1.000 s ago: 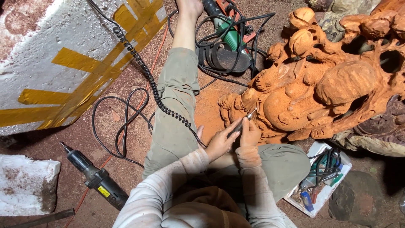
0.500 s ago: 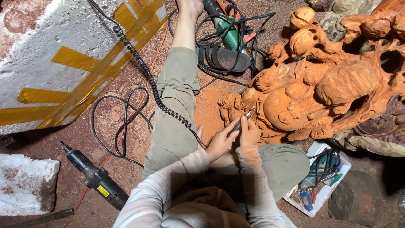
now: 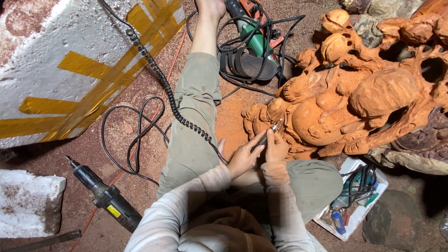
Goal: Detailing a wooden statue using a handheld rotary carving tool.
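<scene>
A large orange-brown wood carving (image 3: 354,93) with rounded knobs and holes stands on the floor at the right. Both my hands hold a slim rotary carving handpiece (image 3: 269,133) whose tip touches the carving's lower left part. My left hand (image 3: 240,158) grips the rear of the handpiece; my right hand (image 3: 276,148) pinches it nearer the tip. A coiled black cable (image 3: 168,100) runs from the handpiece across my left trouser leg (image 3: 193,121) toward the top left.
A black die grinder (image 3: 105,196) lies on the floor at lower left among looped black cords (image 3: 135,140). A green power tool and a sandal (image 3: 252,51) lie at the top. A white tray of small tools (image 3: 354,205) sits lower right. White foam blocks with yellow tape (image 3: 70,70) fill the left.
</scene>
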